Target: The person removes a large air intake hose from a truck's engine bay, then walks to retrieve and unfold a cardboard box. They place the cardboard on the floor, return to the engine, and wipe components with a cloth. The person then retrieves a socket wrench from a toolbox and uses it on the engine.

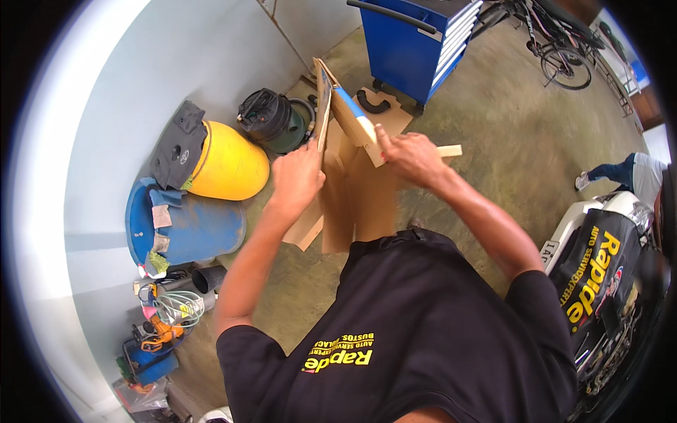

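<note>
A large brown cardboard box [363, 197] stands open in front of me, its tall side panels rising toward the far end. My left hand [296, 173] is closed on the upper edge of its left panel. On the right, a panel with a blue and white patch [356, 113] leans inward. My right hand [412, 156] grips the near end of this panel, with the index finger pointing forward along it. A pale flat strip [449, 150] sticks out just right of that hand; what it belongs to is hidden. The lower part of the box looks smeared by motion.
Left along the wall are a black shop vacuum [271, 120], a yellow drum [229, 162] and a blue drum [201, 222]. A blue tool cabinet [402, 49] stands ahead, a black curved hose [372, 102] nearby. Right are a bicycle [564, 63], another person [627, 173] and a covered vehicle [599, 254].
</note>
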`<action>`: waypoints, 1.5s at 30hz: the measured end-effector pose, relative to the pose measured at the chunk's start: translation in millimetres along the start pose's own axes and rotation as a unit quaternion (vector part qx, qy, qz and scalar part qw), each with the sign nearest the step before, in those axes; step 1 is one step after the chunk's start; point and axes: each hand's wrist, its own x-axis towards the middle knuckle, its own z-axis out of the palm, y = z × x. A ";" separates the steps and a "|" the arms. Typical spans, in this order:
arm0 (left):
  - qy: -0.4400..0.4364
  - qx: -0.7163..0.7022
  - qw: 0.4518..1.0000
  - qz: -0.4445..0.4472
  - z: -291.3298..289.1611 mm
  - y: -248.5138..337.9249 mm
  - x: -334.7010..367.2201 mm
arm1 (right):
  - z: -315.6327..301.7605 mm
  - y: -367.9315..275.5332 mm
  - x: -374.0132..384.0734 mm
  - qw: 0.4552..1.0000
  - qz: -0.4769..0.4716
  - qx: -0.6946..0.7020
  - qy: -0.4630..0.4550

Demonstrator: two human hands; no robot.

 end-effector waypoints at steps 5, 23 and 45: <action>-0.035 -0.087 0.987 -0.133 44.1 -22.3 -19.7 | -1.5 -12.6 4.4 0.992 0.097 0.059 -0.054; 0.084 -0.299 0.745 -0.590 296.2 -207.5 -319.7 | 203.8 305.2 -140.7 0.816 0.547 0.119 0.146; -0.188 -0.324 0.608 -0.700 927.9 -58.7 -291.6 | 876.7 452.6 -67.3 0.832 0.354 -0.070 -0.423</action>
